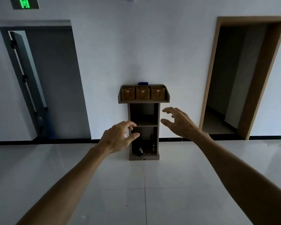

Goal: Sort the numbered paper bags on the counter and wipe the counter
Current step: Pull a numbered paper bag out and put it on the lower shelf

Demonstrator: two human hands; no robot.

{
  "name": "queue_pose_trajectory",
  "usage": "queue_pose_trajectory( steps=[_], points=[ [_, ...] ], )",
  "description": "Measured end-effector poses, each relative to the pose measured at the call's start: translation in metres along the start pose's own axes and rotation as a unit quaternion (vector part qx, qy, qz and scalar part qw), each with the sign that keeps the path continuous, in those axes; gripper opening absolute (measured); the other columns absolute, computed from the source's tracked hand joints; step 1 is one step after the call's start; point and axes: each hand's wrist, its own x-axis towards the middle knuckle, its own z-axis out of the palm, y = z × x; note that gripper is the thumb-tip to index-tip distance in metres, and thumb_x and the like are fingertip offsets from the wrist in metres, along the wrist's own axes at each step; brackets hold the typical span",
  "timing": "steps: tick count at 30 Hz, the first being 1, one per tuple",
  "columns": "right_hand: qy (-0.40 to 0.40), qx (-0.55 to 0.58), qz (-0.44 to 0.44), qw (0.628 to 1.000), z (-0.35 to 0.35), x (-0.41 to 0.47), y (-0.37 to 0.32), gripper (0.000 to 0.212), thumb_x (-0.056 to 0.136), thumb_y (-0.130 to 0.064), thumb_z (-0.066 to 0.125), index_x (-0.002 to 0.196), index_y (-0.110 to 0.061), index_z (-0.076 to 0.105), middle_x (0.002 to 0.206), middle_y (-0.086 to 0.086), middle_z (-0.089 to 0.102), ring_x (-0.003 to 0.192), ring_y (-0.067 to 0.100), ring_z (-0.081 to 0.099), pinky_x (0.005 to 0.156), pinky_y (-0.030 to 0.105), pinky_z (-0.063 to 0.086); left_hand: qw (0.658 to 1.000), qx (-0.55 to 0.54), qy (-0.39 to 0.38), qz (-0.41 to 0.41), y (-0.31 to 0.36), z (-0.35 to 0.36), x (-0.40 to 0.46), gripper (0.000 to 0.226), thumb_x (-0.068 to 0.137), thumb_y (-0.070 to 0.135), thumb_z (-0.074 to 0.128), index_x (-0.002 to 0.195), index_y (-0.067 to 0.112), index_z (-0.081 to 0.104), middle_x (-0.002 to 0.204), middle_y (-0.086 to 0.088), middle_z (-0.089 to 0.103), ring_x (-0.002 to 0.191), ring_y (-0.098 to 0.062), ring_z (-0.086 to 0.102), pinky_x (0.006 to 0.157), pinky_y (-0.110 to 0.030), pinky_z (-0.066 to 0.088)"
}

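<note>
approaching the stand, both hands empty

i'm looking across the floor (136, 184) at a small stand (143, 127) set against the wall, and i'm still well apart from it. three bags (142, 93) are standing upright side by side on its sloped surface (143, 101), touching or nearly so, with the raised front lip likely keeping them from sliding off. each is showing a small label facing me, but the numbers are too small to read. a blue thing (143, 83), perhaps the cloth for wiping, is lying behind the bags at the back edge, probably parked there out of the way.

my left hand (118, 137) is reaching forward with fingers loosely curled and thumb out, grasping nothing. my right hand (177, 122) is stretching out a little higher, fingers spread and relaxed, also released. i judge both are being held ahead in readiness, since nothing is sorted or wiped yet.

dark items are sitting in the stand's lowest shelf; i cannot tell what they are.
</note>
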Motion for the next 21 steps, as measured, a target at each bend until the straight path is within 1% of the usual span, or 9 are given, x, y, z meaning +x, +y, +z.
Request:
queue_pose_trajectory(
  steps=[2,4,11,14,17,19,21],
  points=[
    [0.008,-0.001,0.009,1.000,0.009,0.021,0.003,0.048,0.093,-0.037,0.060,0.136,-0.019,0.047,0.138,0.008,0.051,0.119,0.025,0.053,0.094,0.037,0.046,1.000,0.003,-0.001,-0.005,-0.015,0.001,0.017,0.043,0.089,0.055,0.055,0.124,0.031,0.052,0.116,0.015,0.059,0.094,-0.006,0.057,0.064,-0.020,0.038],
    [0.004,-0.008,0.017,1.000,0.021,0.045,0.008,0.048,0.093,-0.037,0.060,0.136,-0.019,0.047,0.137,0.008,0.052,0.118,0.025,0.053,0.093,0.037,0.046,1.000,0.005,-0.011,-0.004,-0.035,0.005,0.040,0.043,0.089,0.054,0.055,0.125,0.031,0.052,0.116,0.015,0.060,0.093,-0.006,0.058,0.063,-0.019,0.037],
    [0.013,-0.008,0.022,1.000,0.059,0.126,0.030,0.047,0.093,-0.036,0.061,0.135,-0.018,0.049,0.135,0.006,0.054,0.115,0.021,0.054,0.090,0.031,0.046,1.000,-0.006,-0.009,0.008,-0.095,0.011,0.118,0.041,0.090,0.052,0.056,0.124,0.029,0.053,0.116,0.013,0.061,0.090,-0.006,0.061,0.064,-0.022,0.040],
    [0.020,-0.008,0.023,1.000,0.068,0.157,0.043,0.045,0.093,-0.034,0.061,0.134,-0.017,0.050,0.133,0.007,0.055,0.112,0.021,0.055,0.087,0.028,0.043,1.000,-0.008,-0.005,0.013,-0.118,0.021,0.148,0.041,0.089,0.052,0.056,0.124,0.030,0.053,0.116,0.013,0.061,0.090,-0.005,0.061,0.060,-0.018,0.038],
    [0.029,-0.002,0.024,0.999,0.078,0.188,0.063,0.044,0.093,-0.034,0.062,0.132,-0.018,0.051,0.133,0.006,0.055,0.111,0.019,0.054,0.085,0.027,0.040,1.000,-0.013,-0.007,0.013,-0.136,0.036,0.179,0.042,0.089,0.051,0.056,0.125,0.029,0.053,0.115,0.013,0.061,0.091,-0.006,0.061,0.059,-0.014,0.036],
    [0.029,0.002,0.024,0.999,0.087,0.209,0.080,0.044,0.093,-0.033,0.062,0.132,-0.017,0.051,0.133,0.005,0.055,0.111,0.018,0.053,0.085,0.026,0.040,1.000,-0.011,-0.010,0.017,-0.148,0.048,0.202,0.042,0.089,0.051,0.057,0.125,0.029,0.053,0.116,0.012,0.062,0.090,-0.006,0.061,0.061,-0.014,0.039],
    [0.026,0.007,0.021,0.999,0.096,0.232,0.099,0.044,0.093,-0.033,0.062,0.132,-0.017,0.051,0.134,0.005,0.055,0.112,0.017,0.053,0.085,0.026,0.040,1.000,-0.011,-0.010,0.019,-0.159,0.062,0.227,0.042,0.089,0.052,0.057,0.124,0.030,0.053,0.116,0.012,0.062,0.089,-0.006,0.061,0.065,-0.018,0.045]
  ],
)
